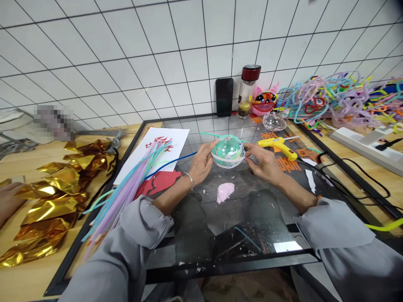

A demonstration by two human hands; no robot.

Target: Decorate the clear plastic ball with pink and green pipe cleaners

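Both my hands hold a clear plastic ball (pixel 228 152) with green inside, above a black glass work surface (pixel 239 218). My left hand (pixel 201 162) grips its left side and my right hand (pixel 263 162) its right side. A teal pipe cleaner (pixel 210 135) runs along the top of the ball. A small pink piece (pixel 225 192) lies on the glass just below the ball. A yellow glue gun (pixel 278 146) rests to the right of my right hand.
A bundle of pastel pipe cleaners (pixel 126 193) lies left of my left arm over white paper (pixel 157 147) and a red cutout (pixel 159 182). Gold foil (pixel 53 201) covers the left table. A tangled pipe cleaner pile (pixel 343 100), phone (pixel 224 97), bottle (pixel 247 90), clear half-shell (pixel 274 121) sit behind.
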